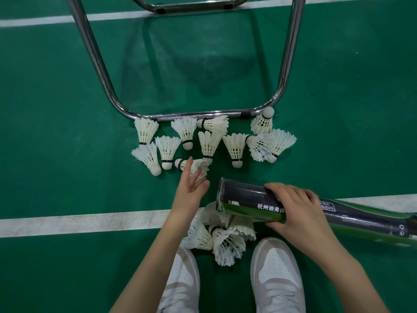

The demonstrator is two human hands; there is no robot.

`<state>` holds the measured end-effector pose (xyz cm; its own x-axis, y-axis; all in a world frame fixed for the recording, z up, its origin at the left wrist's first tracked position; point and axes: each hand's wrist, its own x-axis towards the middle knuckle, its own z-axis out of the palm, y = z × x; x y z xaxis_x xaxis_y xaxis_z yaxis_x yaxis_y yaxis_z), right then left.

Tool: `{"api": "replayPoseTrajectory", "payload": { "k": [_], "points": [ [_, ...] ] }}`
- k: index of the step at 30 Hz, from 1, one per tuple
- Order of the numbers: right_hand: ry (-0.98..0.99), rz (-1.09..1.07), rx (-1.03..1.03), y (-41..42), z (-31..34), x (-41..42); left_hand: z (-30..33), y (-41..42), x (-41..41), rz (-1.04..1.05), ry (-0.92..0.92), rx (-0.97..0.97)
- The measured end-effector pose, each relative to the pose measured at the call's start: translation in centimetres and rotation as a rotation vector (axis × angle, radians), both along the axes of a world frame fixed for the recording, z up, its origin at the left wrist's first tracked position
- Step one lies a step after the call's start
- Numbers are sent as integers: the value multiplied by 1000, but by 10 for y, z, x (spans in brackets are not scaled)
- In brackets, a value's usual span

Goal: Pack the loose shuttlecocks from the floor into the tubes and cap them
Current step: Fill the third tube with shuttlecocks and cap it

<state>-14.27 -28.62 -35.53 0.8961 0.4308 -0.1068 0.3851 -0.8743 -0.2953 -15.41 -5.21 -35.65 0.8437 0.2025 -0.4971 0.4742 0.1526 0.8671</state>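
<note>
White sneakers (274, 279) planted, right hand (300, 213) grips the shuttlecock tube (246, 199); left hand (191, 188), fingers spread, should take that near shuttlecock (180, 164) cork-first.

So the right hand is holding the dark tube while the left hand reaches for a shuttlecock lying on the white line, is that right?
Not quite. In the head view, the shuttlecock the left hand reaches for lies on the green floor beyond the white line. The right hand does hold the dark tube.

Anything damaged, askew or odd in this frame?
Mostly ordinary. The shuttlecocks heaped between the shoes have splayed, ragged feathers, and the tube's clear wrap is torn at its open end.
</note>
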Motion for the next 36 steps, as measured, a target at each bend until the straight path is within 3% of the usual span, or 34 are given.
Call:
{"api": "replayPoseTrajectory", "payload": {
  "k": [10, 22, 29, 36],
  "points": [
    [6, 0, -10, 0, -1, 0, 1, -1, -6, 107, 17, 17],
    [22, -9, 2, -1, 1, 1, 12, 20, -22, 211, -105, 228],
    [24, -10, 4, 0, 0, 0, 17, 11, -23, 53, -157, 322],
    [22, -6, -4, 1, 0, -1, 18, -7, -24, -126, -122, 196]
  ]
}}
